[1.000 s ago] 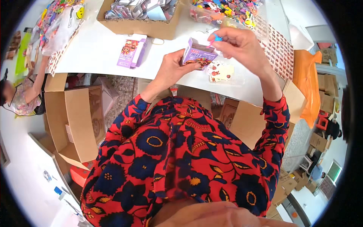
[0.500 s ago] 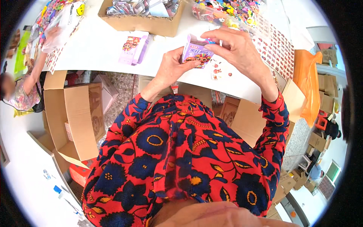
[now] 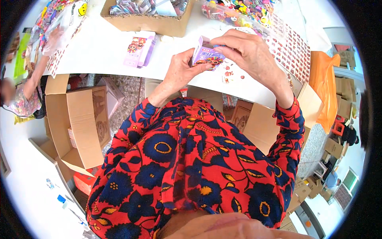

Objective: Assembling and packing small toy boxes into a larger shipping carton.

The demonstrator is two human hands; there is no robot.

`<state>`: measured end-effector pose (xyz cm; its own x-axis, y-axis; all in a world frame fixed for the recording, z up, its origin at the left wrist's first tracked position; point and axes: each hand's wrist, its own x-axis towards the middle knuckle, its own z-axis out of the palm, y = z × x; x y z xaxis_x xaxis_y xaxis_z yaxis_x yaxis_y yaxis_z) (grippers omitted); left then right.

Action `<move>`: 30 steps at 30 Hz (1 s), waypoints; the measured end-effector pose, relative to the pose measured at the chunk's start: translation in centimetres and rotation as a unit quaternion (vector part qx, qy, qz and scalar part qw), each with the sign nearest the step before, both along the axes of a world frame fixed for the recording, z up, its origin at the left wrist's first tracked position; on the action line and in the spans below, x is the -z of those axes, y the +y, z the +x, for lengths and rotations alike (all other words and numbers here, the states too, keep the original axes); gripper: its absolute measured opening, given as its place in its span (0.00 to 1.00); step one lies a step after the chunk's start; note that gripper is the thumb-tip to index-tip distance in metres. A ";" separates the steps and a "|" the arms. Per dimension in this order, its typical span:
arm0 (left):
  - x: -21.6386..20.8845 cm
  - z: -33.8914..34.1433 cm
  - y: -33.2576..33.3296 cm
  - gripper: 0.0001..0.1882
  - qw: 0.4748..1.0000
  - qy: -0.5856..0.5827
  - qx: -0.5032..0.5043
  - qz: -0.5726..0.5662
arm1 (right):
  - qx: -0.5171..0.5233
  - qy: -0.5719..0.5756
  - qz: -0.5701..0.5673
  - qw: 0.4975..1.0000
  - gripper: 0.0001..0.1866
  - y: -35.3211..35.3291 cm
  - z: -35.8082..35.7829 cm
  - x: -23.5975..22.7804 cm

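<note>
My left hand (image 3: 180,72) grips a small purple carton (image 3: 203,59) by its left side and lower front, thumb across the printed face. The carton is upright with its top flap raised. Over its mouth, my right hand (image 3: 251,51) is closed in a pinch, fingertips at the opening. A bit of blue shows under those fingers, mostly hidden by them and the carton. To the left, another purple carton (image 3: 138,51) lies on the white table (image 3: 171,51). Just right of the held carton lies a scrap of small red stickers (image 3: 230,75).
A cardboard box of packed cards (image 3: 149,27) stands at the back, beside a clear tub of colourful small figures (image 3: 234,18). Sticker sheets (image 3: 294,55) cover the right side. Open cartons (image 3: 83,127) stand below the table edge. At far left, another person's arm (image 3: 38,73) reaches over the table.
My right fingers have dipped slightly closer to the carton's mouth, and less of the blue piece shows. My left hand keeps its hold on the carton.
</note>
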<state>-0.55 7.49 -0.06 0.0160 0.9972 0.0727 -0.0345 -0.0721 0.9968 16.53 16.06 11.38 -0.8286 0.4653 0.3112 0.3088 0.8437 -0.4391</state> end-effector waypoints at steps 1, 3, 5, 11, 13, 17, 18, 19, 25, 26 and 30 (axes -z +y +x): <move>0.0 0.0 0.0 0.15 1.000 -0.014 -0.001 0.004 | 0.000 0.000 -0.001 1.000 0.08 -0.1 0.0 0.1; -0.2 0.1 -0.1 0.15 1.000 0.003 -0.003 0.003 | 0.049 0.015 -0.029 0.998 0.09 -0.2 -0.2 0.3; -0.2 0.0 -0.2 0.15 1.000 0.019 -0.004 0.002 | 0.072 -0.008 -0.059 0.996 0.09 -0.4 -0.4 -0.2; -0.3 0.1 -0.2 0.15 1.000 0.028 -0.005 0.010 | 0.032 0.023 0.053 0.998 0.09 0.4 -0.2 0.7; -0.2 0.1 -0.2 0.15 1.000 0.018 0.003 0.003 | 0.012 0.070 0.088 0.994 0.09 0.2 -0.4 0.6; -0.9 0.2 -0.4 0.15 1.000 0.005 0.006 -0.004 | 0.040 0.065 0.000 0.997 0.08 -0.3 -0.3 -0.3; -0.9 0.3 -0.5 0.15 1.000 -0.006 0.004 -0.006 | 0.055 0.055 -0.039 0.996 0.08 -0.2 0.1 -0.2; -0.8 0.3 -0.5 0.15 1.000 -0.017 0.003 -0.008 | 0.055 0.054 -0.039 0.996 0.08 -0.4 0.4 -0.3; -0.5 0.3 -0.4 0.15 1.000 0.006 0.012 -0.005 | 0.041 0.018 -0.041 0.998 0.09 -1.3 0.9 -0.3; -0.7 0.3 -0.4 0.15 1.000 0.006 0.014 -0.007 | 0.027 0.005 -0.037 0.999 0.10 -1.3 0.9 -0.1; -0.6 0.1 -0.4 0.15 0.999 0.036 0.001 -0.006 | -0.003 -0.040 -0.052 0.998 0.11 -0.9 0.8 0.1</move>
<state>-0.42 7.05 0.52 0.0227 0.9980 0.0593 0.0364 -0.0601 0.9975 17.28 15.19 11.32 -0.8523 0.4859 0.1938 0.3408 0.7968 -0.4989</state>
